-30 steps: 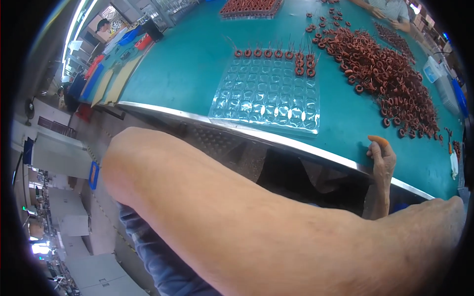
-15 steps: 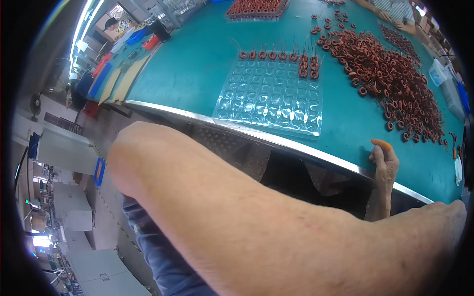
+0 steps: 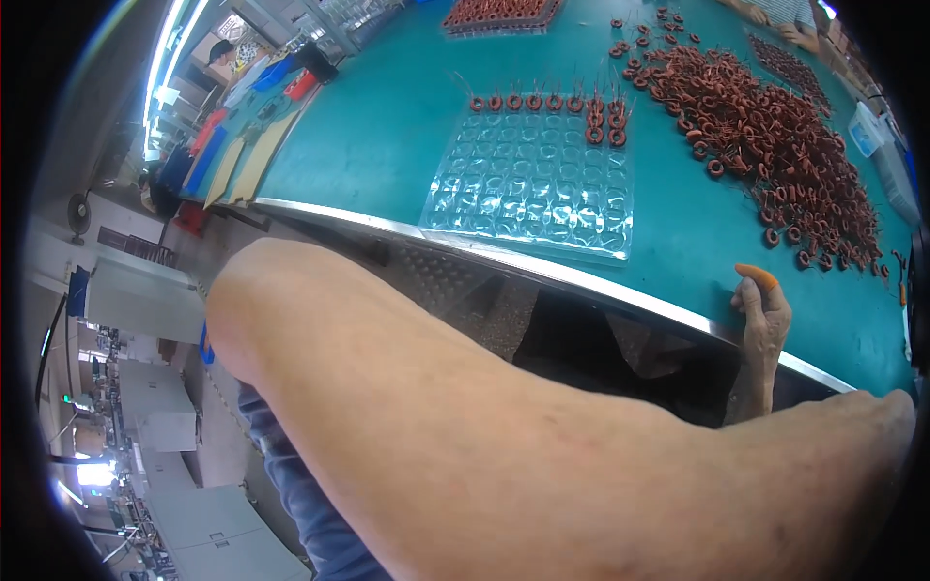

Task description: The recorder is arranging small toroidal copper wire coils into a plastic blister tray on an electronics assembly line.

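My left arm stretches across the lower view, elbow at the left. At the right rim, my left hand (image 3: 888, 418) is dark and its fingers cannot be made out. My right hand (image 3: 765, 315) rests at the table's front edge with an orange finger cot on one finger. Its fingers curl loosely with the thumb beside them, and no object shows in it. Beyond it lies a large heap of copper-brown wound ring coils (image 3: 775, 155) with wire leads. To its left is a clear plastic blister tray (image 3: 528, 184), with coils in its back row and several at its back right corner.
A filled coil tray (image 3: 504, 14) sits at the back of the green table (image 3: 368, 145). Another person's hands (image 3: 775, 24) are at the far right, by more coils (image 3: 790, 73). A white bin (image 3: 877, 145) stands at the right. Tan strips (image 3: 254, 160) lie at the left.
The whole view has shifted slightly. My right hand stays at the table edge and my left arm still lies across the view. The coils in the tray look the same.
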{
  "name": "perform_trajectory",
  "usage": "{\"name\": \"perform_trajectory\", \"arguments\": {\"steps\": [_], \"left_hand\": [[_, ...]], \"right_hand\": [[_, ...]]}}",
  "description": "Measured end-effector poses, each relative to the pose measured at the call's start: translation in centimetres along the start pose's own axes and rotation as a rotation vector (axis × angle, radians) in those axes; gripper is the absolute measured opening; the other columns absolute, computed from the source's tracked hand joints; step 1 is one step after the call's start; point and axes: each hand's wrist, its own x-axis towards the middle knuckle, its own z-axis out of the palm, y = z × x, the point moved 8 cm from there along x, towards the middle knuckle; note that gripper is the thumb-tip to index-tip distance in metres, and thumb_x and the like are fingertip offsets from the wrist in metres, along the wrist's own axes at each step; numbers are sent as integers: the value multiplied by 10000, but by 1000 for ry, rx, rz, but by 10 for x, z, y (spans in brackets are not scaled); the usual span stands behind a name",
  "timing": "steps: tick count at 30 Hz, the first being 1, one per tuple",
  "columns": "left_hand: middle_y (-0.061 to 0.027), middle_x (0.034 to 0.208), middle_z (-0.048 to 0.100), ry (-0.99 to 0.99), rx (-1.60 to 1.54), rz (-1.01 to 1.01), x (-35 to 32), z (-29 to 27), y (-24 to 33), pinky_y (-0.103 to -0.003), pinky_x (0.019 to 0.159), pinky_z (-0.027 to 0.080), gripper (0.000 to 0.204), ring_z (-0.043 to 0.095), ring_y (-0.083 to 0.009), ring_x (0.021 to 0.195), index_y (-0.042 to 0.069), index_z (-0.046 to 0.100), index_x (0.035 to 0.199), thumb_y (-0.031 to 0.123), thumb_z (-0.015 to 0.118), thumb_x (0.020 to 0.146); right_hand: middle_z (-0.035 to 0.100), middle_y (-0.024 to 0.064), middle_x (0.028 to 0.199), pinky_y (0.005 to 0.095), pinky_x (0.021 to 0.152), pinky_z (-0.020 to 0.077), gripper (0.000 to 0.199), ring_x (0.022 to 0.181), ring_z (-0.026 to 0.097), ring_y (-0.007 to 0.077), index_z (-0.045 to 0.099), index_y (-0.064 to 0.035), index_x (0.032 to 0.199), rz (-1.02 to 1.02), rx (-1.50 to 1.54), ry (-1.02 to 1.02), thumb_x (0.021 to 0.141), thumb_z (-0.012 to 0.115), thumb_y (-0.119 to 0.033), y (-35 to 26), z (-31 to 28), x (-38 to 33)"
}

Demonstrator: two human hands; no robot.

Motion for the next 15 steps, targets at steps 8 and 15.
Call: {"name": "perform_trajectory", "arguments": {"steps": [8,15], "left_hand": [[-180,1026,656,-22,-7,-55,-5,1,-1,-311,740,540,407,670,-226,841,-43,565,1202,250,511,925],[-170,1025,659,-207,-83,-28,27,22,-5,-299,730,545,398,673,-214,834,-37,566,1207,237,524,921]], "right_hand": [[571,3,766,196,634,407,211,688,517,63,661,-8,1099,12,-57,12,962,560,-133,-4,-6,-6],[585,-4,749,193,619,408,219,682,527,55,667,1,1089,-4,18,38,952,562,-134,-3,-5,3]]}}
